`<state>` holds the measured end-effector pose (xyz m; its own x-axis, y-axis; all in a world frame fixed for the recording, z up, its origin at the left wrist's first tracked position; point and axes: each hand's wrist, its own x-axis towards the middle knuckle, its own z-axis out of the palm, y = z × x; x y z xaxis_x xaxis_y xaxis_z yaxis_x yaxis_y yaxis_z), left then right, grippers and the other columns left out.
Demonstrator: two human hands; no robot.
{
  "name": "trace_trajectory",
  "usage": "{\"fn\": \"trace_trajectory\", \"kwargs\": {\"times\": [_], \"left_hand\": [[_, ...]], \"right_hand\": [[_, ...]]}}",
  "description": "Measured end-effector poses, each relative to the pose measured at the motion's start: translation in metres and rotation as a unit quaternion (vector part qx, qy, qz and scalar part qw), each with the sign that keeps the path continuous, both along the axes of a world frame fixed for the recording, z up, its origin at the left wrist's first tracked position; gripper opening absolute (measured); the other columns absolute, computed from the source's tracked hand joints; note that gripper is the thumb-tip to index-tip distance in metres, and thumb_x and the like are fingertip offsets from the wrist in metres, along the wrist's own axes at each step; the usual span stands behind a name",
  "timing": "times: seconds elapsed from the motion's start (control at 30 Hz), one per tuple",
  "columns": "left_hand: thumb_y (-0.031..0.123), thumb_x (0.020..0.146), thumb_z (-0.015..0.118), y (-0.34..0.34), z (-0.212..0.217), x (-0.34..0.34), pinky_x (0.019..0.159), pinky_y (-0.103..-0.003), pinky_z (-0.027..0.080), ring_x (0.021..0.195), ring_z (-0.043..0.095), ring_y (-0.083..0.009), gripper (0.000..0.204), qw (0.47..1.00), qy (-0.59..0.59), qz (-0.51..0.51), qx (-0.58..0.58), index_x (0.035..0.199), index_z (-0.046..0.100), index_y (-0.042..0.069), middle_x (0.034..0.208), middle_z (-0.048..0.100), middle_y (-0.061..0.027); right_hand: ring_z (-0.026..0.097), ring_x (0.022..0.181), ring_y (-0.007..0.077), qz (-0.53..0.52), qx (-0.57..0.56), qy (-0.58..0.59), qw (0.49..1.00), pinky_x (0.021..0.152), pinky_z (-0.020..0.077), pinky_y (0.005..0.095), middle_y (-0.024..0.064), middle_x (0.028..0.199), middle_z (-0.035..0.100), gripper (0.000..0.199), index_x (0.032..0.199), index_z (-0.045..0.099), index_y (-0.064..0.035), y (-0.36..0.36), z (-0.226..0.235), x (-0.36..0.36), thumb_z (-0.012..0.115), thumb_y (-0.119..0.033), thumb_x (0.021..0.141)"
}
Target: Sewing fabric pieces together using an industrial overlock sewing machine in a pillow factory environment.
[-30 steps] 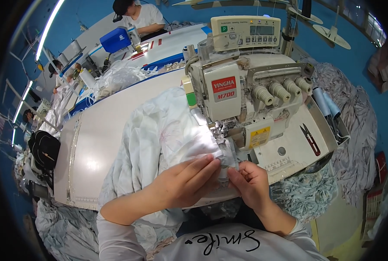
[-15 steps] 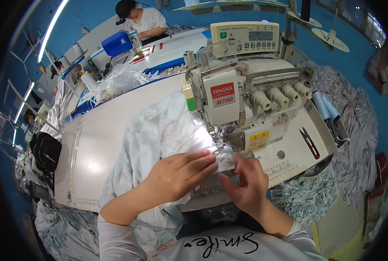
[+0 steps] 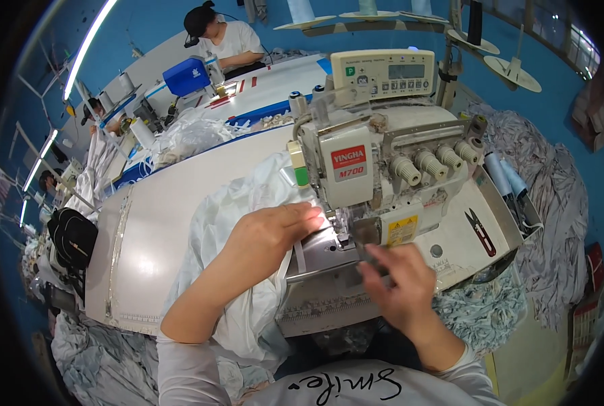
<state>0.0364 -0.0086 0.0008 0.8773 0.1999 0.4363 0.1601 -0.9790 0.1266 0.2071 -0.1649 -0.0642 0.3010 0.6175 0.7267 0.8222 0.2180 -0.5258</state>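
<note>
A pale, faintly patterned cloth (image 3: 261, 183) lies bunched on the table left of an overlock sewing machine (image 3: 346, 162). My left hand (image 3: 265, 233) is closed on the cloth beside the needle area, fingers together and thumb hidden. Bare metal of the needle plate (image 3: 326, 250) shows in front of the presser foot (image 3: 343, 233). My right hand (image 3: 403, 281) hovers just right of the foot, in front of the machine's lower cover. Motion smears its fingers, and a dark blur by their tips cannot be made out.
Red-handled thread snips (image 3: 481, 233) lie on the machine bed at right. Thread cones (image 3: 501, 172) stand in a side tray. Heaped grey fabric (image 3: 539, 203) fills the right side, and a black bag (image 3: 72, 237) is at left. Another person (image 3: 227, 44) works across the table.
My left hand has drawn back up and left with the cloth, uncovering the needle plate. My right hand has shifted slightly right and down. The whole view has tilted a little.
</note>
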Motion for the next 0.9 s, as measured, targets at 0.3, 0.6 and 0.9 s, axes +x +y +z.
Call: {"fn": "trace_trajectory", "kwargs": {"times": [0.3,0.6,0.9], "left_hand": [[0.001,0.072,0.057,0.001,0.009,-0.022,0.075,-0.034,0.052,0.091,0.064,-0.0288,0.028,0.992,-0.014,0.128,-0.004,0.097,0.068,0.004,0.102,0.066,-0.0125],[0.005,0.072,0.064,0.009,0.0,-0.026,0.068,-0.036,0.05,0.077,0.062,-0.0279,0.011,0.984,0.012,0.179,0.015,0.081,0.059,0.002,0.094,0.064,-0.007],[0.014,0.075,0.06,0.023,0.005,-0.033,0.062,-0.039,0.044,0.068,0.056,-0.0325,0.012,0.978,0.036,0.144,-0.149,0.069,0.051,0.007,0.076,0.059,-0.0091]], "right_hand": [[0.053,0.098,0.0348,-0.361,-0.169,-0.158,0.903,0.087,0.0425,0.0414,0.0152,0.102,0.057,0.029,0.103,0.061,0.0005,-0.058,-0.025,0.128,0.066,-0.009,0.076],[0.055,0.086,0.0324,-0.364,-0.303,-0.225,0.851,0.07,0.0455,0.0404,0.0152,0.091,0.057,0.018,0.101,0.06,-0.0003,-0.065,-0.065,0.2,0.057,-0.011,0.086],[0.055,0.069,0.0174,-0.071,-0.122,0.031,0.99,0.061,0.0455,0.0284,0.0104,0.078,0.055,0.023,0.107,0.064,-0.0016,-0.044,-0.006,0.051,0.057,-0.014,0.089]]}}
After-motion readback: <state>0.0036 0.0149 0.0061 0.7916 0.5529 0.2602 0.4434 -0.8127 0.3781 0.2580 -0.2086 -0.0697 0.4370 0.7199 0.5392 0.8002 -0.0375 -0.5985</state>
